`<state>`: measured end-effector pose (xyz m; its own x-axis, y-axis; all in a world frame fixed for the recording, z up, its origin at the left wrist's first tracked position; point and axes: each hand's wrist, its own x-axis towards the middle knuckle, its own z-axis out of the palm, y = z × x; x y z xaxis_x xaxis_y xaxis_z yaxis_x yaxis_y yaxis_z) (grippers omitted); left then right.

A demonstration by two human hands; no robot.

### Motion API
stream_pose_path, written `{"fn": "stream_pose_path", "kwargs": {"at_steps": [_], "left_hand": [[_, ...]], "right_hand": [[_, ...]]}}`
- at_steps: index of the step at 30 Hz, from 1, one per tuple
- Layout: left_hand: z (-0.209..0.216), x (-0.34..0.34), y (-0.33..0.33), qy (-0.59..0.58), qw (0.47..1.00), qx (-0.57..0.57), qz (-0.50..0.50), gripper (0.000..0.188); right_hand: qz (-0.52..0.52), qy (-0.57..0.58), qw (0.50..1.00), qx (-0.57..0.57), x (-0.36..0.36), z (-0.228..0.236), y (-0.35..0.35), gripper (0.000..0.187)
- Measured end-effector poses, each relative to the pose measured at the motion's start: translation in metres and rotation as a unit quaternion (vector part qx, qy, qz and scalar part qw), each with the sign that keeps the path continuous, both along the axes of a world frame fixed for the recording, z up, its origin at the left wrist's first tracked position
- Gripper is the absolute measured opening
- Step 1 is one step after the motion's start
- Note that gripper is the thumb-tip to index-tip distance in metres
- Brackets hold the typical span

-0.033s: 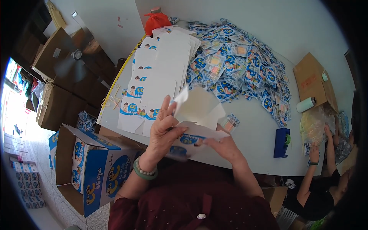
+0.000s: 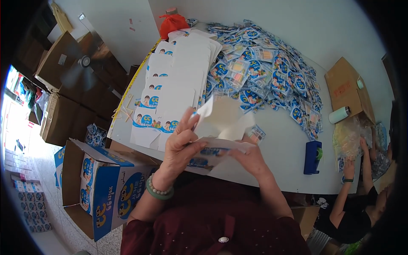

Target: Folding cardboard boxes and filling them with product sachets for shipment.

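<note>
Between my hands, above the table's near edge, is a small white carton (image 2: 224, 114) with blue printing and its flaps standing open. My left hand (image 2: 180, 142) grips its left side, thumb on the near panel and some fingers raised behind. My right hand (image 2: 250, 159) pinches the near right edge; part of its fingers is hidden by the panel. To the left lie overlapping flat cartons (image 2: 180, 89), white with printed ends. A big heap of small clear-and-blue packets (image 2: 263, 74) covers the back of the table. One loose packet (image 2: 256, 134) rests just beyond my right hand.
A blue tape dispenser (image 2: 312, 158) and a pale bottle (image 2: 339, 115) stand at the right, near a brown box (image 2: 348, 87). Another person's hands (image 2: 349, 168) handle a plastic bag (image 2: 349, 142). An open blue printed box (image 2: 108, 191) sits at lower left. A red bag (image 2: 173, 25) is at the back.
The carton has tilted and shifted slightly in my hands, its near panel bending. My right hand has moved slightly up the panel's edge, while the left barely moves.
</note>
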<state>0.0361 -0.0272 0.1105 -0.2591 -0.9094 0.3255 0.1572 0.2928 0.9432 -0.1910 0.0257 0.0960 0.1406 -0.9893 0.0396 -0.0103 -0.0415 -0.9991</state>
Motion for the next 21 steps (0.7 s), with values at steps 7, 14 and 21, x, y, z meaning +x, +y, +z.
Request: {"fn": "stream_pose_path", "kwargs": {"at_steps": [7,14,21], "left_hand": [[0.006,0.013,0.011,0.026,0.991,-0.106,-0.074,0.016],[-0.061,0.008,0.04,-0.234,0.965,-0.028,0.116,0.019],[-0.067,-0.009,0.031,-0.377,0.895,-0.092,0.22,0.016]], "right_hand": [[-0.11,0.253,0.908,-0.316,-0.01,0.018,-0.006,0.019],[0.035,0.396,0.907,-0.14,-0.005,-0.042,0.027,0.026],[-0.256,0.235,0.933,-0.096,0.031,-0.043,0.021,0.036]]}}
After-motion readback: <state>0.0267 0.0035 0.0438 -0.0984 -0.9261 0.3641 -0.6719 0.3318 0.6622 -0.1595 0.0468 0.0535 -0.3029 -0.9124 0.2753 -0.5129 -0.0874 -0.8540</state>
